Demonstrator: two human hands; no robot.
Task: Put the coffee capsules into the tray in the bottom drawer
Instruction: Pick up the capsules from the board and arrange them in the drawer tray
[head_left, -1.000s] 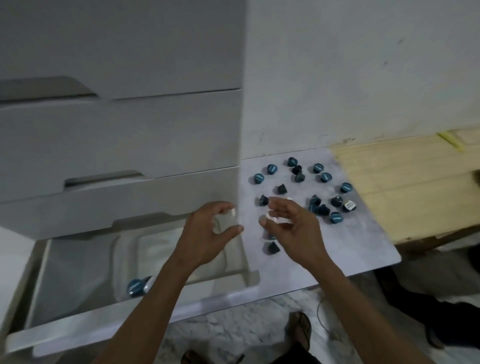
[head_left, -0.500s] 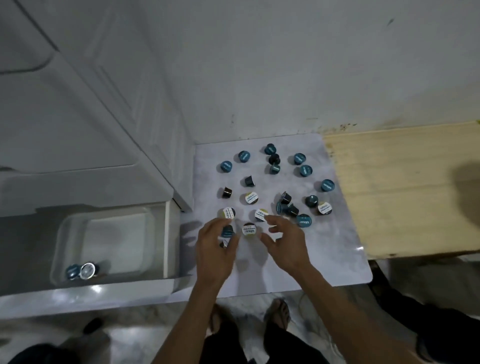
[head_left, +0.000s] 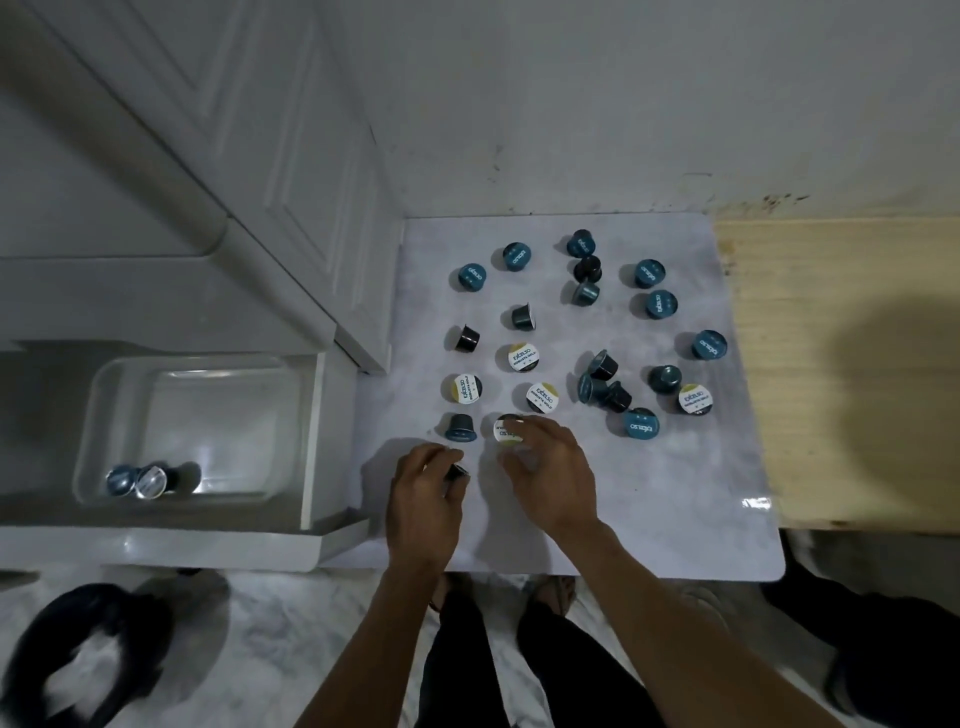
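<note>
Beyond the fingers, roughly twenty coffee capsules (head_left: 524, 357) left; tray (head_left: 93, 395) holds two. Left hand (head_left: 423, 499) pinches one, right hand (head_left: 550, 478) curls over another.

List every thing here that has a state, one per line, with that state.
bottom drawer, pulled open
tray, inside the drawer, holds two capsules
two capsules in tray, lying on their sides at the near left corner
capsules on mat, scattered, some upright, some tipped
left hand, grips a dark capsule
right hand, fingers on a white-lidded capsule
</note>
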